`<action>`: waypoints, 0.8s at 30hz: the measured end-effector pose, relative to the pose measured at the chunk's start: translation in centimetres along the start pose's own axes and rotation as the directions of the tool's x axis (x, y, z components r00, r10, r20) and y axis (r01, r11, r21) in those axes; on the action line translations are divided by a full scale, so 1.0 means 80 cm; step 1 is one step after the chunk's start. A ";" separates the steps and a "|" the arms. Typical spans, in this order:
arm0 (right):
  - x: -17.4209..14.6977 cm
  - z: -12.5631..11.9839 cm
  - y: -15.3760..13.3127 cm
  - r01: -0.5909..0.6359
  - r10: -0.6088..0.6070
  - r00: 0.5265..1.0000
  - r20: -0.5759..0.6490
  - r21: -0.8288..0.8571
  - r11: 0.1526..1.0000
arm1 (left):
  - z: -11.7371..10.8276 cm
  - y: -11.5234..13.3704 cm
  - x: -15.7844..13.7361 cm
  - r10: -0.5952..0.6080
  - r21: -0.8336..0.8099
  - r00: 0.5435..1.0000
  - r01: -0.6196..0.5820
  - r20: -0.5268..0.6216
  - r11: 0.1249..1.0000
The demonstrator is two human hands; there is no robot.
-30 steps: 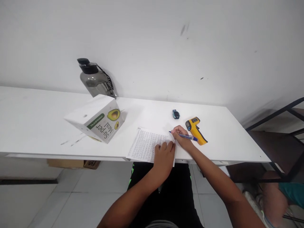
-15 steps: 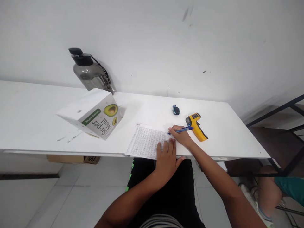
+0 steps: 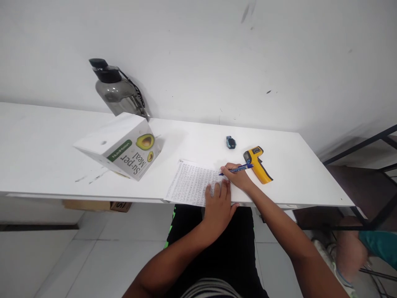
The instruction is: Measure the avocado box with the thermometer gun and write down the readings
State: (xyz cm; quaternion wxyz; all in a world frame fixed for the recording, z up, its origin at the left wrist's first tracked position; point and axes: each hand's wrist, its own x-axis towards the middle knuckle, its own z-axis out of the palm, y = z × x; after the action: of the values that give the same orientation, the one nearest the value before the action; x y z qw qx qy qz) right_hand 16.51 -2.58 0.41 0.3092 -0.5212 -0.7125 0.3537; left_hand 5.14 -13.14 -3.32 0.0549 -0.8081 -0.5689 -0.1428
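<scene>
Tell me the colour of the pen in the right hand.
The pen is blue; the head view shows it best.

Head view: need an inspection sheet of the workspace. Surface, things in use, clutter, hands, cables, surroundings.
Surface: white tabletop against the wall; dark streaks beside the avocado-print carton.
Things in use: printed sheet at the front edge; blue pen.
Clutter: that carton, grey bottle behind it, small watch, yellow pistol-shaped device.
Hands: left hand flat, fingers on the sheet; right hand grips the pen, tip contact unclear.
Cables: nothing seen that is clearly one.
Surroundings: marked wall, cardboard box below the tabletop, tiled floor, another person's leg lower right.
</scene>
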 end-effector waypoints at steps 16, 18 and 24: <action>-0.002 -0.001 0.000 0.003 -0.003 1.000 -0.015 0.020 1.000 | 0.001 0.001 0.000 0.007 0.004 1.000 -0.007 -0.004 1.000; -0.001 0.000 0.000 -0.005 0.006 1.000 -0.030 0.026 1.000 | 0.001 0.001 -0.001 0.008 0.003 1.000 -0.008 -0.008 1.000; 0.000 0.002 0.001 -0.017 0.018 0.996 -0.086 0.012 1.000 | 0.000 0.001 -0.001 0.005 -0.003 1.000 -0.005 0.010 1.000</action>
State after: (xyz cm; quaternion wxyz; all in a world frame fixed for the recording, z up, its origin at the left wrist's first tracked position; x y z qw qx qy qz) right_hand 16.44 -2.56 0.27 0.3396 -0.5405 -0.6917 0.3377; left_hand 5.20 -13.21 -3.37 0.0511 -0.8102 -0.5670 -0.1393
